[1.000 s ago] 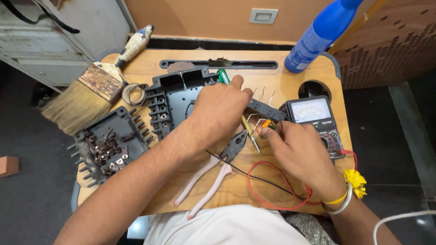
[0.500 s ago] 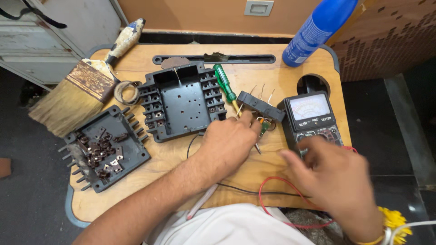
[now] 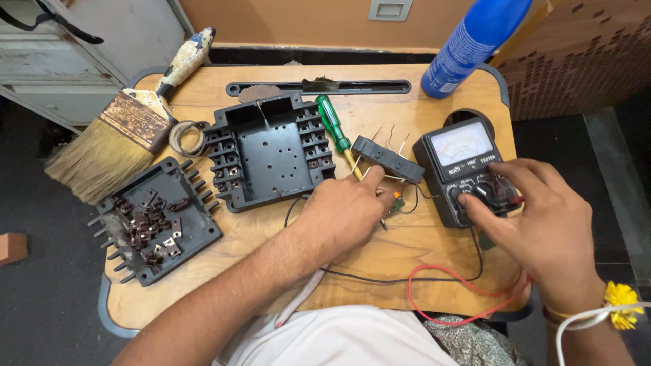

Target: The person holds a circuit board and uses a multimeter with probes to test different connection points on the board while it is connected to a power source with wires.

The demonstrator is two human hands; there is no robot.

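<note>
Grip, right hand: fingertips closed on the dial of the black meter, thumb and index pinching the knob. Grip, left hand: fingers curled shut around a small green part, which sits on the worktop just below the black block with wire legs.

Worktop: pale wood with a dark rim, a long slot along its far edge.

Largest to smallest:
- Paintbrush, far left, wide pale bristles hanging past the worktop edge, paint-crusted handle pointing away from the person.
- Blue bottle, far right corner, tilted.
- Open black casing, centre, hollow side up, ribbed terminals down 2 sides.
- Second black casing, near left, filled with small dark metal clips.
- Meter, right of centre, white scale face above the dial, tilted slightly.
- Black block with thin wire legs, between the open casing and the meter, just above the left hand.
- Green-handled screwdriver, beside the open casing, tip pointing toward the left hand.
- Tape roll, touching the brush ferrule.
- Red lead and black lead, looping across the near edge toward the meter.

Yellow flower tied at the right wrist.
</note>
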